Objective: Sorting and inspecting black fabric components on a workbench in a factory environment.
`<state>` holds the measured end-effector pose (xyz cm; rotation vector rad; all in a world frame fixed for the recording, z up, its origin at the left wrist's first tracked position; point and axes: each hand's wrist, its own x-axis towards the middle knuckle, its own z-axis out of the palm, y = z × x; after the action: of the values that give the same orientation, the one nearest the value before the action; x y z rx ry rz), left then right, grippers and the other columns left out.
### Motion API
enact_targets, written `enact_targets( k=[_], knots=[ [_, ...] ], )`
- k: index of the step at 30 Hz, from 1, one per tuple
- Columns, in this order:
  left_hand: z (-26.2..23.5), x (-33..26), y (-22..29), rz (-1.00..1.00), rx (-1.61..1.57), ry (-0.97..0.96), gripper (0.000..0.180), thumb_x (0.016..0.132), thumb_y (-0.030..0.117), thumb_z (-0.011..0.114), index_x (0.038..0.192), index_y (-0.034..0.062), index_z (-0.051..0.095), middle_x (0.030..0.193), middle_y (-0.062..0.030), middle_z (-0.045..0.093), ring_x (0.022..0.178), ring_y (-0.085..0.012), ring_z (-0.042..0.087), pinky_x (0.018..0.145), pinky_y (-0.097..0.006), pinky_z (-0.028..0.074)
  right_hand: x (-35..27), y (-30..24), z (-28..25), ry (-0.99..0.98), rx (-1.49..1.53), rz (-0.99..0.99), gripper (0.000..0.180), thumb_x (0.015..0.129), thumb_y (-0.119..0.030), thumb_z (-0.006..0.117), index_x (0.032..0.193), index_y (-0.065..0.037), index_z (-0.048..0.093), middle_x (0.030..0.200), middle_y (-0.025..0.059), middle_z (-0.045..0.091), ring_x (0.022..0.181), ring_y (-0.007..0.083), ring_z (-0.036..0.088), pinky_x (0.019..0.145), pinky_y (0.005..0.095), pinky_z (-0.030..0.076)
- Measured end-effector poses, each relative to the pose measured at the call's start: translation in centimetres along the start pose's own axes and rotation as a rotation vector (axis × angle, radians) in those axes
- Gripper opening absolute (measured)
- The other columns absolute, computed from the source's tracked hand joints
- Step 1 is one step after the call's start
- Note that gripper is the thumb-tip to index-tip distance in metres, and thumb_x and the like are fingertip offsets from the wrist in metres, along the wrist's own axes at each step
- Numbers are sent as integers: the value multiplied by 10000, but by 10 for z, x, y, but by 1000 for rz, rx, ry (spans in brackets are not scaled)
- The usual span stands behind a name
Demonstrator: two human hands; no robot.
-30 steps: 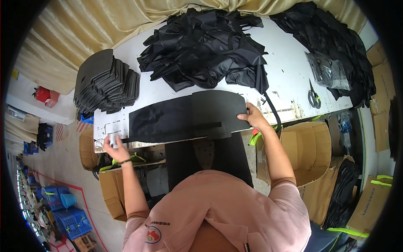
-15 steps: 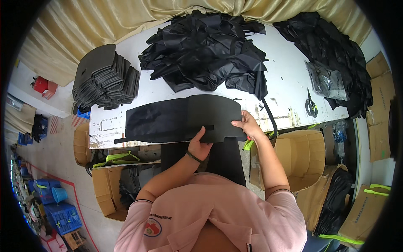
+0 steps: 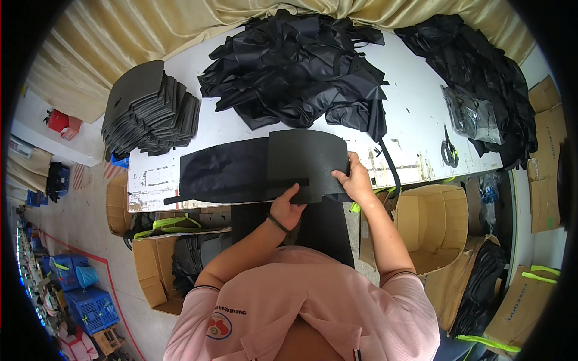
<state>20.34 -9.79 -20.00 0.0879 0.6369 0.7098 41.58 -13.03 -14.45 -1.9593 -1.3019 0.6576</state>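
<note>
Your left hand (image 3: 288,209) has come from the left end to the bottom edge, and the dark grey sheet (image 3: 307,156) bows up more. It lies over black cloth (image 3: 226,168) at the white table's (image 3: 415,120) near edge. Your left thumb and mostly hidden fingers pinch its bottom; your right hand (image 3: 357,180) pinches its right side. It looks light, bendy and dull, the cloth floppy and shiny. Hold it by the edges.

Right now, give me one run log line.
left hand: holds dark panel at lower edge | right hand: holds its right edge | black fabric: extends left from panel | scissors: on white table
</note>
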Motion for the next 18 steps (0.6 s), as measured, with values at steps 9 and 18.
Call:
enact_targets(
  k=[9, 18],
  knots=[
    [-4, -1, -1, -6, 115, 64, 263, 909, 141, 635, 1163, 101, 583, 1152, -42, 627, 1067, -213, 588, 946, -393, 447, -2, 4, 3, -6, -5, 10, 522, 793, -156, 731, 1201, 10, 452, 986, 278, 642, 973, 421, 622, 841, 428, 495],
    [1, -47, 38, -585, 1177, -398, 489, 935, 360, 589, 1328, 83, 503, 1356, -117, 522, 1296, -291, 449, 1076, -488, 327, 10, 34, 0, -44, -87, 118, 590, 780, -198, 751, 1234, 34, 455, 1046, 294, 627, 1031, 423, 602, 887, 432, 479]
  ],
)
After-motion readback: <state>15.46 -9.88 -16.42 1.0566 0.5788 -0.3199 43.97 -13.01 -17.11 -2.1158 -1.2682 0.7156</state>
